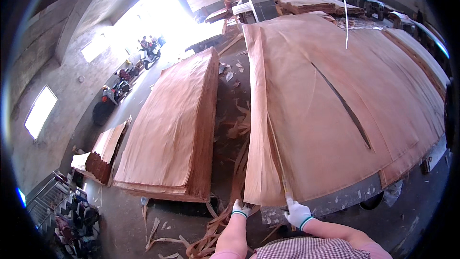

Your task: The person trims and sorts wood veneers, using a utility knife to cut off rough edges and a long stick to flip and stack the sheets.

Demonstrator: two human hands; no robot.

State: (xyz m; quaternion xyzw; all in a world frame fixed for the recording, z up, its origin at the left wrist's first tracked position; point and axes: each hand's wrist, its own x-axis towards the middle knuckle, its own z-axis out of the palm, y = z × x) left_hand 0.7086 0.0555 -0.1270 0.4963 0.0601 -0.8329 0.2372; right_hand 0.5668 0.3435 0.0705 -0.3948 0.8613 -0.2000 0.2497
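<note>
While veneer sheet (335,115) lies flat — right hand (298,213) gripping strip (275,148), left hand (239,208) beside.

Just one view here, a fisheye cam worn on the head, looking forward and down over the bench (335,201) and its big veneer sheet (335,96). It sits close above the near bench edge, with the person's own forearms poking in from the bottom. Straight edges bow toward the rim, and the far end of the workshop shows up top.

veneer sheet (335,105) reddish-brown, dark split at 3 o'clock | veneer stack (175,124) same tone | gloves: left hand (239,208), right hand (298,214) white, cuffs seemingly green | sleeves pink | floor (122,220) grey
</note>
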